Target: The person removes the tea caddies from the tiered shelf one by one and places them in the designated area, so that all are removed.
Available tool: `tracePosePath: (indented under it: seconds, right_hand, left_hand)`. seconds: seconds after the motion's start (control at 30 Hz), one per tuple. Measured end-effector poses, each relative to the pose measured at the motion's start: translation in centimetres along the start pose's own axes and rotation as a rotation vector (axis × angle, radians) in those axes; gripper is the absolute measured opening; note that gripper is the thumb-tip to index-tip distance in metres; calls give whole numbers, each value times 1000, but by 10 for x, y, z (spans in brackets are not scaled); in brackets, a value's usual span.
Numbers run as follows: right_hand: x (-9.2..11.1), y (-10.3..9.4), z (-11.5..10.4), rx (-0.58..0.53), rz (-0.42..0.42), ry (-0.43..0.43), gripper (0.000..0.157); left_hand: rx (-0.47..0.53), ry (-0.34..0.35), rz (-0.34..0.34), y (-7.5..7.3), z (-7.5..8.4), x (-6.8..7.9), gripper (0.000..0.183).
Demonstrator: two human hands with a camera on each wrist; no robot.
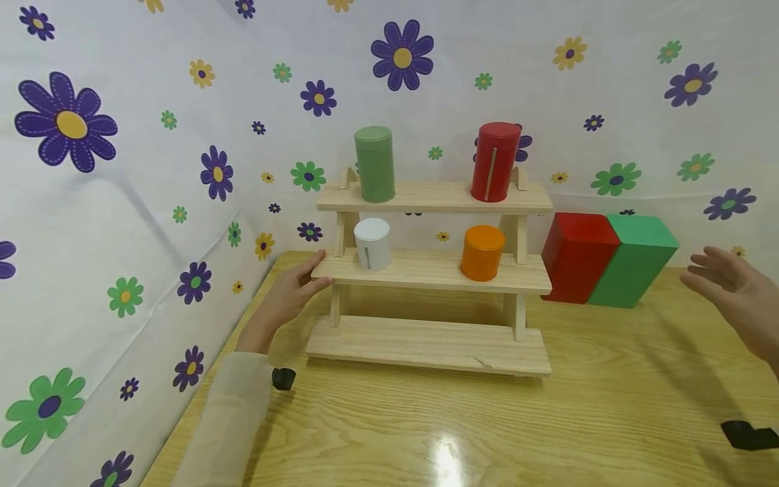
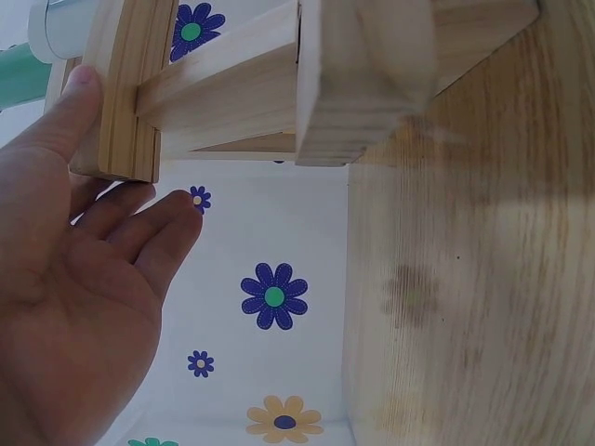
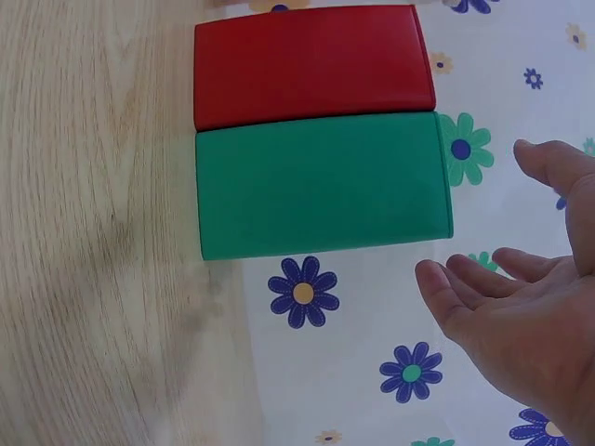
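Observation:
A three-tier wooden display shelf (image 1: 426,346) stands on the table. My left hand (image 1: 296,289) grips the left end of its middle tier, thumb at the front edge and fingers toward the back. The left wrist view shows the thumb lying against the board end (image 2: 125,93). A white canister (image 1: 373,245) and an orange canister (image 1: 483,253) sit on that tier. Above them, a tall green canister (image 1: 375,166) and a tall red canister (image 1: 496,162) stand on the top tier. My right hand (image 1: 736,294) is raised, fingers apart and holding nothing, to the right of a green box (image 1: 635,264).
A red box (image 1: 581,257) stands side by side with the green box, right of the shelf. Flower-patterned cloth (image 1: 152,223) covers the walls behind and to the left of the wooden table (image 1: 377,426). Black pieces (image 1: 282,379) show near both wrists.

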State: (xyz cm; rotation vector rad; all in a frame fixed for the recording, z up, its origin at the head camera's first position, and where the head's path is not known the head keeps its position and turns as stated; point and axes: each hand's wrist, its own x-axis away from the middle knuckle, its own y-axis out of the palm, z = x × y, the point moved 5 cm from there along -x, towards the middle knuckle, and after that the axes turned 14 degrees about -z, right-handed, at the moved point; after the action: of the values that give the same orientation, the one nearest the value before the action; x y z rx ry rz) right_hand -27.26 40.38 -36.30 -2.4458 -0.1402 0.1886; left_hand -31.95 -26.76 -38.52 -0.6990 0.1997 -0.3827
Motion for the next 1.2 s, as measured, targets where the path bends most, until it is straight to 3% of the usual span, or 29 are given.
tracePosePath:
  seconds: [0.23,0.47,0.77,1.0,1.2]
  right_hand:
    - [10,10,-14,7,27,-37,70]
    - [10,24,-34,0,-10,-64,71]
    - [0,41,-70,-16,-18,-134,67]
    - [-12,57,-94,21,-72,-100,68]
    - [-23,70,-116,-7,-91,-148,65]
  left_hand:
    - [0,5,3,0,1,1,72]
    - [19,-8,-10,1,0,0,72]
    - [2,-5,-4,0,2,0,72]
    - [-7,0,-6,0,1,0,73]
    - [-17,4,-10,1,0,0,72]
